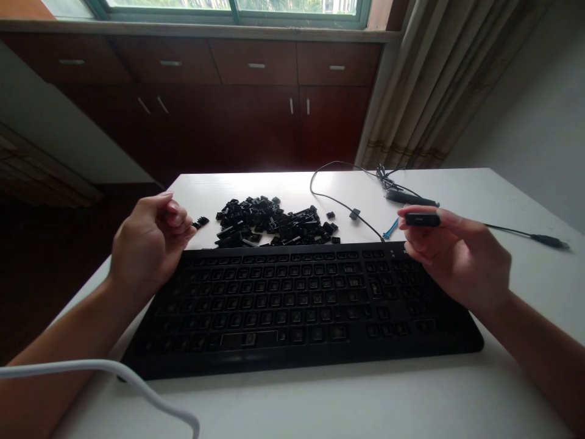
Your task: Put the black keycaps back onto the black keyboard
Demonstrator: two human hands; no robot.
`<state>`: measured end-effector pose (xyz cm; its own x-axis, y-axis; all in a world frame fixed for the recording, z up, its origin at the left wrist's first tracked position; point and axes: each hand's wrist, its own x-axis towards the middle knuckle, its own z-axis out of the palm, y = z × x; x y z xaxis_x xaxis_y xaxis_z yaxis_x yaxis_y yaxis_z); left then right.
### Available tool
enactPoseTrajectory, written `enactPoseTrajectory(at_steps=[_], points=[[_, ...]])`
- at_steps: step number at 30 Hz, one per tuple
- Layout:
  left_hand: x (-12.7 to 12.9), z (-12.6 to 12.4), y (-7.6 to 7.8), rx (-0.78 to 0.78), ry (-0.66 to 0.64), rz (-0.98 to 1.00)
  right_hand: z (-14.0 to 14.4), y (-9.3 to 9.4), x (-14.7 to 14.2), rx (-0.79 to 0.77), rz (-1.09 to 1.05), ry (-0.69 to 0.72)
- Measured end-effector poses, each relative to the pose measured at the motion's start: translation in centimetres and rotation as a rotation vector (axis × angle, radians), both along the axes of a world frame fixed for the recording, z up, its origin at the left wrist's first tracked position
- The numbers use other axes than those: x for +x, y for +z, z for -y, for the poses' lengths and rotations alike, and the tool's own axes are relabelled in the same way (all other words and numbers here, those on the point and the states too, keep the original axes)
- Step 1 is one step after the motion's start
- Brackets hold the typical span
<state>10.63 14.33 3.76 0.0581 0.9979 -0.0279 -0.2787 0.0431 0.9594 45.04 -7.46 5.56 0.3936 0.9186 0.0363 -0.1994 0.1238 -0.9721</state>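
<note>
A black keyboard (297,356) with its keycaps off lies across the table, bare key sockets showing. My right hand (461,256) is raised over its right end, pinching a wide black keycap (423,219) between thumb and fingers. Above the keyboard's left end, my left hand (150,238) is closed with fingers curled in; whatever they may hold is hidden. Right beside its fingertips are a few small black keycaps (201,222), and I cannot tell if the hand touches them. Behind the keyboard sits a heap of loose black keycaps (256,213).
Behind my right hand lie a black cable (329,194), a dark slim tool (409,198) and blue ties (391,229). A black plug-like end (548,241) rests at the right. A white cord (91,364) crosses the lower left. The white table (320,402) faces brown cabinets (256,122).
</note>
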Motion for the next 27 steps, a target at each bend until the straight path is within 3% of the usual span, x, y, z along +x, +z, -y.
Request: enactPoseTrajectory(at_steps=[5,16,27], points=[[0.1,0.1,0.1,-0.006,0.008,-0.034,0.3,-0.3,0.2,-0.063,0.011,0.044],[-0.8,-1.0,-0.8,0.049,-0.01,-0.112,-0.5,0.2,0.3,0.003,-0.1,0.028],[-0.4,-0.5,-0.1,0.005,0.007,-0.109,-0.6,0.4,0.7,0.006,-0.173,-0.004]])
